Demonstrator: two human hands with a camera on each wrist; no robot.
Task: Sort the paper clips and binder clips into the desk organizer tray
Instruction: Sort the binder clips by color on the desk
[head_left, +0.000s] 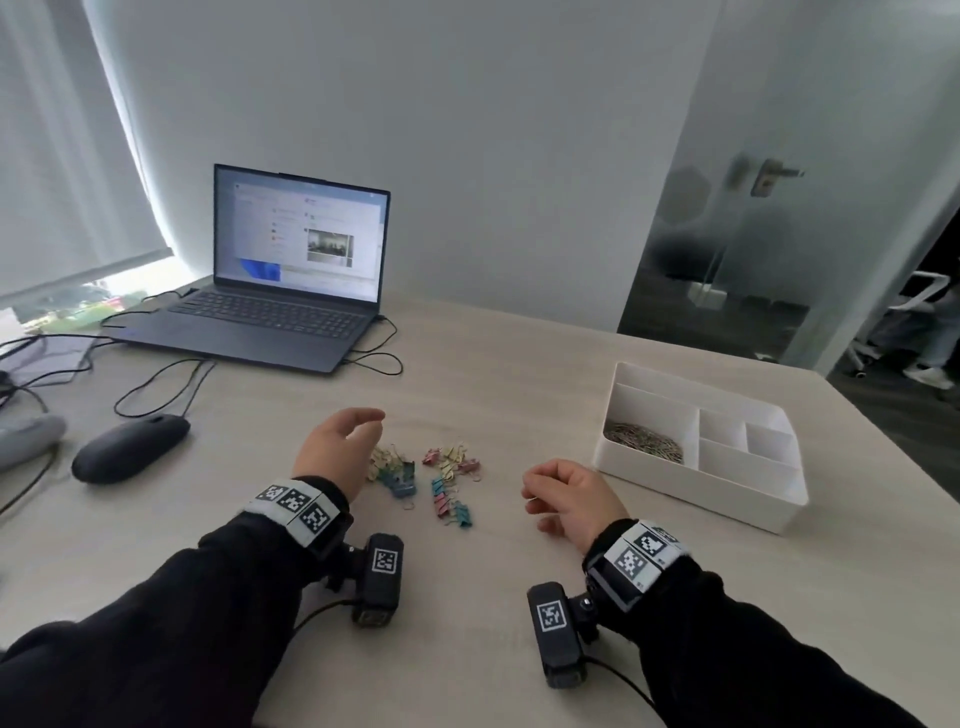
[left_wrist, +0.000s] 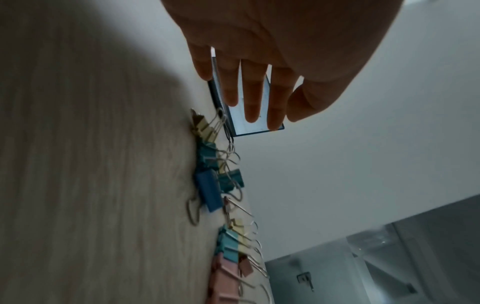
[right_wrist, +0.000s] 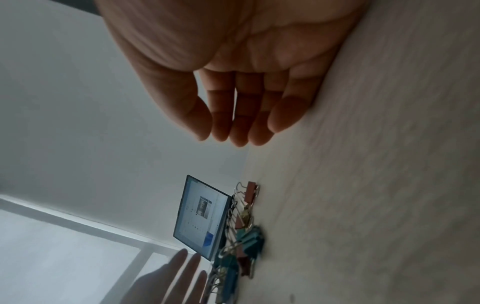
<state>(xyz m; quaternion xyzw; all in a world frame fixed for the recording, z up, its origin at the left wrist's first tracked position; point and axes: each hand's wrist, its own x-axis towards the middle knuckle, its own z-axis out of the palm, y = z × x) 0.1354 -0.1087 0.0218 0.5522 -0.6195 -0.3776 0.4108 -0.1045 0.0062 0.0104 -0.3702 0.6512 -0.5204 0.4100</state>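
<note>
Several small coloured binder clips (head_left: 434, 480) lie in a loose pile on the pale desk between my hands. My left hand (head_left: 358, 431) hovers over the pile's left part, fingers relaxed and holding nothing; the left wrist view shows its fingers (left_wrist: 252, 107) extended above the binder clips (left_wrist: 207, 185). My right hand (head_left: 540, 499) rests to the right of the pile, loosely curled and empty, as the right wrist view confirms (right_wrist: 221, 137). A white organizer tray (head_left: 675, 480) stands at the right. Its large left compartment holds a heap of silver paper clips (head_left: 644, 442); the other compartments look empty.
An open laptop (head_left: 291, 270) stands at the back left with cables (head_left: 156, 384) trailing from it. A black mouse (head_left: 130, 447) lies left of my left hand. The desk's right edge runs just beyond the tray, by a glass door (head_left: 753, 234).
</note>
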